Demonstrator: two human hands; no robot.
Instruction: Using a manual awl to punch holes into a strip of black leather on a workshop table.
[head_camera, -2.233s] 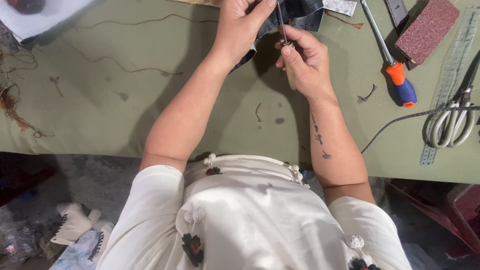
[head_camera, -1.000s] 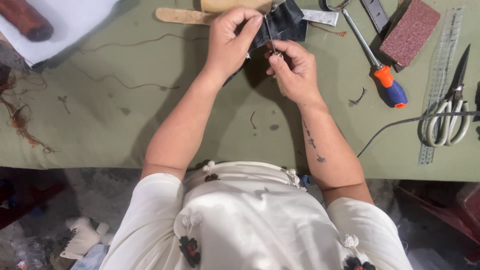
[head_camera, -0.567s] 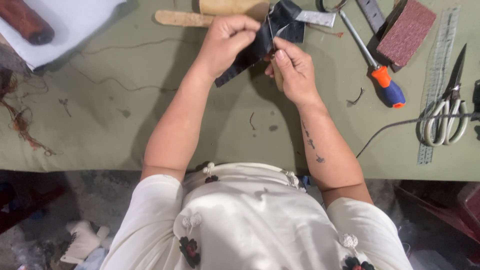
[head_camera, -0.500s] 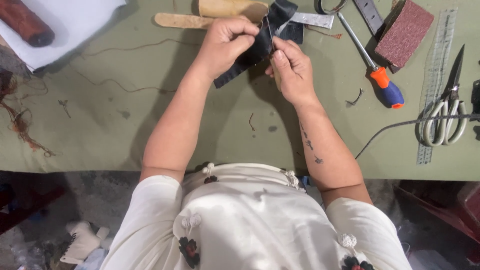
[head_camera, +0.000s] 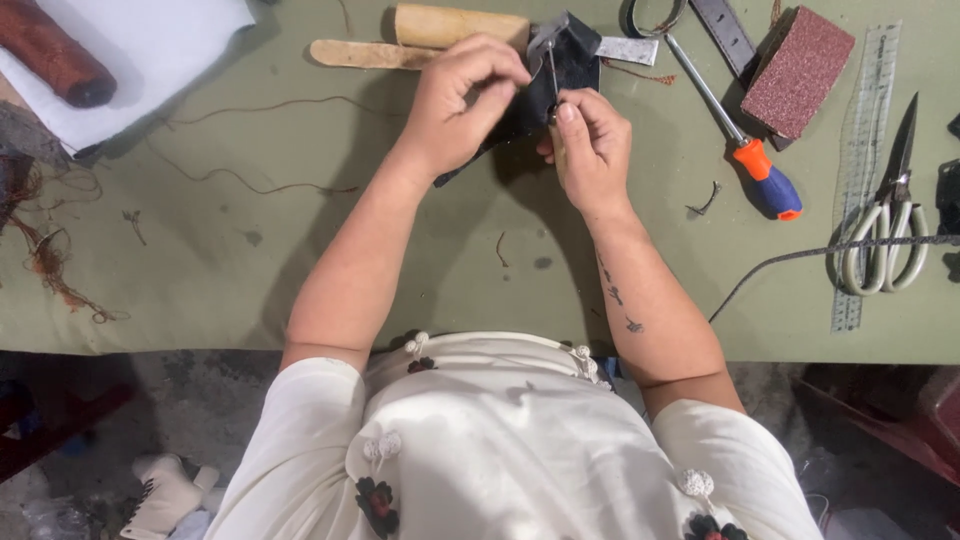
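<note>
Both of my hands are closed around a small black leather piece (head_camera: 572, 62) held just above the green table (head_camera: 250, 260). My left hand (head_camera: 462, 105) pinches its upper left side. My right hand (head_camera: 592, 140) grips its right side, and a thin metal pin or needle (head_camera: 551, 75) stands upright between the thumbs. What my right fingertips pinch beyond that is too small to tell.
A wooden handle (head_camera: 460, 25) and a flat wooden stick (head_camera: 360, 54) lie behind the hands. To the right are a screwdriver with an orange and blue grip (head_camera: 745, 155), a sanding block (head_camera: 797, 70), a clear ruler (head_camera: 862, 170), scissors (head_camera: 885, 235) and a cable (head_camera: 800, 262). White paper (head_camera: 150, 50) lies far left.
The view has shifted so the hands and the leather piece sit lower in the frame. My hands have turned the leather piece slightly and the metal pin now stands between the thumbs.
</note>
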